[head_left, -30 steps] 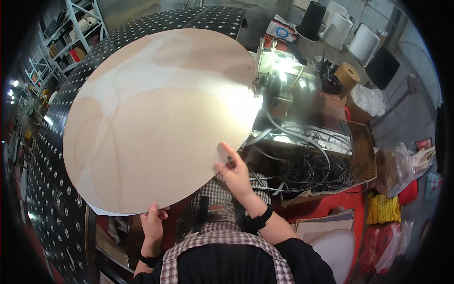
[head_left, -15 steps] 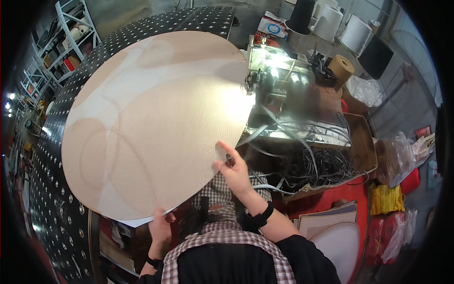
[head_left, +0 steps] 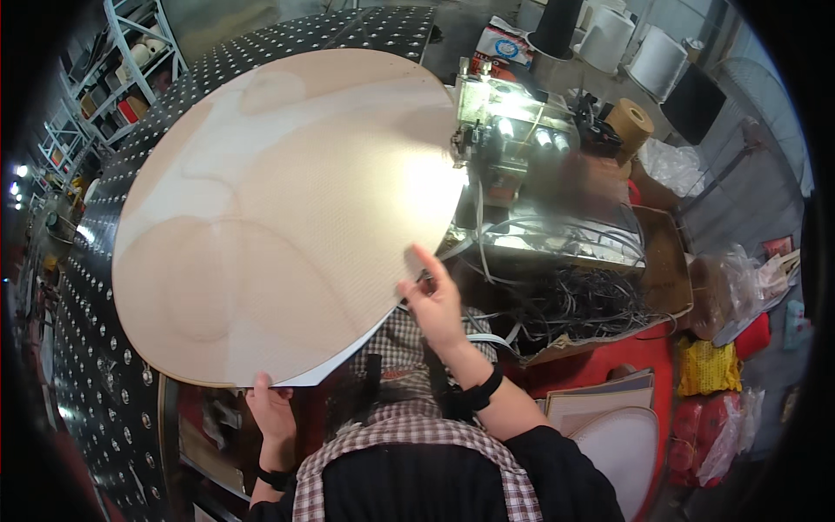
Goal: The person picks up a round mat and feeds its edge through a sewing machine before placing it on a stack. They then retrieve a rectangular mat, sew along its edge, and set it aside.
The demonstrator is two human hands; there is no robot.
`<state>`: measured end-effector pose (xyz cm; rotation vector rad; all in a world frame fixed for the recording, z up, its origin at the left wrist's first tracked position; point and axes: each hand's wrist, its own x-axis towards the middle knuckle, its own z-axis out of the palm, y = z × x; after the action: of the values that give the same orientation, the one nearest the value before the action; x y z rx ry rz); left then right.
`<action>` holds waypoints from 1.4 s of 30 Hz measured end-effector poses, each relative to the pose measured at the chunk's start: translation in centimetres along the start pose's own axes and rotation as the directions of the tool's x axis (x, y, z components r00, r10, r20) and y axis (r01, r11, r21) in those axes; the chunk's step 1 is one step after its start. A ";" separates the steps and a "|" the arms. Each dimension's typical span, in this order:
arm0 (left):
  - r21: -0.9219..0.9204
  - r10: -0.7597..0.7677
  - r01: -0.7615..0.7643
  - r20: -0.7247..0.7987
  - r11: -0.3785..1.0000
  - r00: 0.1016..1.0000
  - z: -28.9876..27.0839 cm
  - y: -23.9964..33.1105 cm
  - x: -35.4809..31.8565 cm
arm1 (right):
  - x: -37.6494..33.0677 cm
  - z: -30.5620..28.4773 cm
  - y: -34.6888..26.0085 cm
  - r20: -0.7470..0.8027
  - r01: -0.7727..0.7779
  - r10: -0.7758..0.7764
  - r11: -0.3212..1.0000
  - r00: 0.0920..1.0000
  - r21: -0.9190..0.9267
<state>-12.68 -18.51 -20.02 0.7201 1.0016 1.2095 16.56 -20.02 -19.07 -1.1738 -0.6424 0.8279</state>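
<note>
A big round mat [head_left: 287, 200], beige with pale swirling shapes, lies flat with its right edge at the head of a lit sewing machine [head_left: 487, 117]. At the near edge, my left hand [head_left: 271, 416] pinches the rim, thumb above and fingers below. My right hand [head_left: 435, 300] is by the near right edge, index finger and thumb over the mat. A small dark metal tool [head_left: 425, 280] sits in that hand, mostly hidden. White material [head_left: 335, 364] shows under the rim between my hands. A narrow grey-white strip [head_left: 479, 228] hangs below the machine head.
The mat rests on a black table [head_left: 113, 365] studded with metal balls. Right of me stands a cardboard box [head_left: 665, 270] heaped with dark strips [head_left: 591, 304]. Cones of thread [head_left: 603, 42] stand behind the machine. More mats [head_left: 617, 444] lean at lower right.
The mat has turned a little clockwise, its near edge shifting upward. My left hand has moved left with the rim; my right hand is slightly higher. More white material shows beneath, and the strip hangs straighter.
</note>
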 end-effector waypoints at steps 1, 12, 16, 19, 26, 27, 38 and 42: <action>0.048 0.034 -0.035 0.007 0.998 0.999 -0.1 0.2 0.1 | 0.1 0.0 0.0 -0.031 0.030 -0.029 0.999 0.999 0.037; -0.244 0.179 -0.190 -0.068 0.951 0.982 -4.4 2.3 3.3 | 1.0 -0.9 0.0 0.056 0.003 -0.005 0.999 0.998 0.043; 0.025 0.217 -0.216 -0.119 0.976 0.969 -5.7 5.9 4.3 | 0.7 -1.2 -0.6 -0.011 0.011 -0.011 1.000 1.000 -0.005; 0.056 0.250 -0.246 -0.082 0.968 0.965 -4.2 3.4 3.5 | -0.6 -0.4 0.0 0.098 0.220 -0.198 0.916 0.975 -0.337; -0.006 0.224 -0.229 -0.183 0.973 0.957 -7.1 4.2 3.9 | 1.9 -2.1 -0.3 -0.110 0.042 -0.037 0.998 0.993 0.044; 0.065 0.237 -0.229 -0.198 0.971 0.951 -7.6 4.8 4.1 | 1.8 -2.5 -0.8 -0.154 0.041 -0.041 0.999 0.987 0.000; 0.119 0.208 -0.196 -0.103 0.973 0.973 -2.5 0.5 1.6 | -2.8 2.6 0.6 0.275 0.138 -0.041 0.930 0.960 -0.341; 0.217 -0.013 -0.017 0.136 0.976 0.991 -2.0 0.5 0.5 | -0.8 2.4 1.3 0.117 -0.024 0.036 0.994 0.992 -0.105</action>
<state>-14.75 -17.96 -20.50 0.9641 1.0282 1.0465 13.94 -19.19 -19.73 -1.2363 -0.7748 0.9040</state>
